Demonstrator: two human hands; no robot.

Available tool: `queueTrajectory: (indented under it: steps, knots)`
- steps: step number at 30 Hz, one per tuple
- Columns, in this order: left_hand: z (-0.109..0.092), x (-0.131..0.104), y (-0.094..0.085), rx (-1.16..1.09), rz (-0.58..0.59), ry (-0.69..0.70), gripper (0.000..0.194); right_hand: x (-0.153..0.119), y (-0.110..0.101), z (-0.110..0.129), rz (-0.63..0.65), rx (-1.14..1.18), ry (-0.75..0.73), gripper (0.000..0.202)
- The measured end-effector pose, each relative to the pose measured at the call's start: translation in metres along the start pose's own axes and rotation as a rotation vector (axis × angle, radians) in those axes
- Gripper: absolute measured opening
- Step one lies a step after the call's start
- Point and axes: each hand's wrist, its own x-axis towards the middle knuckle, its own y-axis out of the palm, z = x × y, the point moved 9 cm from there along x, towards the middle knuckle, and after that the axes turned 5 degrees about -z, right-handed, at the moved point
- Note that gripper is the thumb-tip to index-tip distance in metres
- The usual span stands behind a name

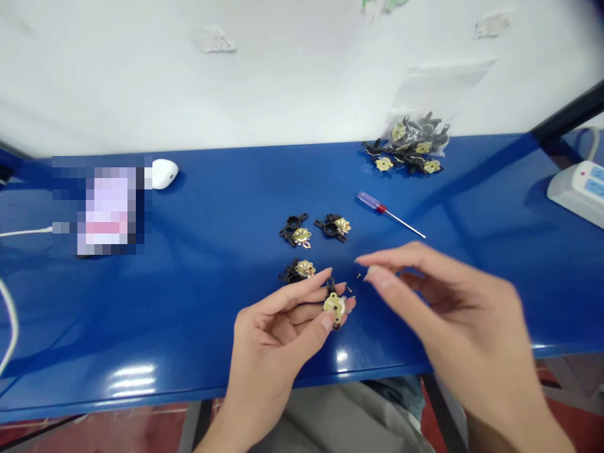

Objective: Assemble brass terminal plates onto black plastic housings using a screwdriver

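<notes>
My left hand (278, 333) holds a small black plastic part with a brass-coloured plate (335, 307) on its face. The thumb presses on the plate's lower edge and the fingers support it from behind. To the right, my right hand (453, 308) is raised over the table, thumb and index tips slightly apart, with nothing visible between them. Just left of those tips lie two tiny screws (358, 275). Behind my left hand are three similar black parts with brass plates, one (304, 269) close to its fingers. A screwdriver (384, 211) with a clear purple and red handle lies farther back.
At the back right, a clear plastic bag (418, 135) and several more black and brass parts (403, 162) rest by the wall. A white power strip (578, 192) is at far right. On the left are a blurred phone-like object (108, 207) and a white earbud case (164, 173).
</notes>
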Motion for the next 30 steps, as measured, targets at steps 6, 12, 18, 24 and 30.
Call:
queueTrajectory:
  steps: [6,12,18,24,30]
  knots:
    - [0.000,0.001,-0.002,0.042,-0.028,0.048,0.032,0.072,-0.026,0.003,-0.103,-0.525,-0.228,0.020]
    - [0.001,0.001,-0.003,0.049,-0.050,0.050,0.033,0.121,0.006,-0.036,-0.022,-0.567,-0.198,0.032]
    - [-0.005,0.001,-0.002,0.037,-0.063,0.095,0.034,0.112,-0.016,-0.031,-0.010,-0.352,-0.151,0.013]
    - [-0.004,0.001,0.003,0.071,-0.041,0.075,0.032,0.071,-0.046,-0.025,-0.128,0.081,0.011,0.026]
    - [-0.005,0.001,0.000,0.069,-0.043,0.112,0.040,0.037,-0.026,-0.054,-0.237,0.337,0.118,0.026]
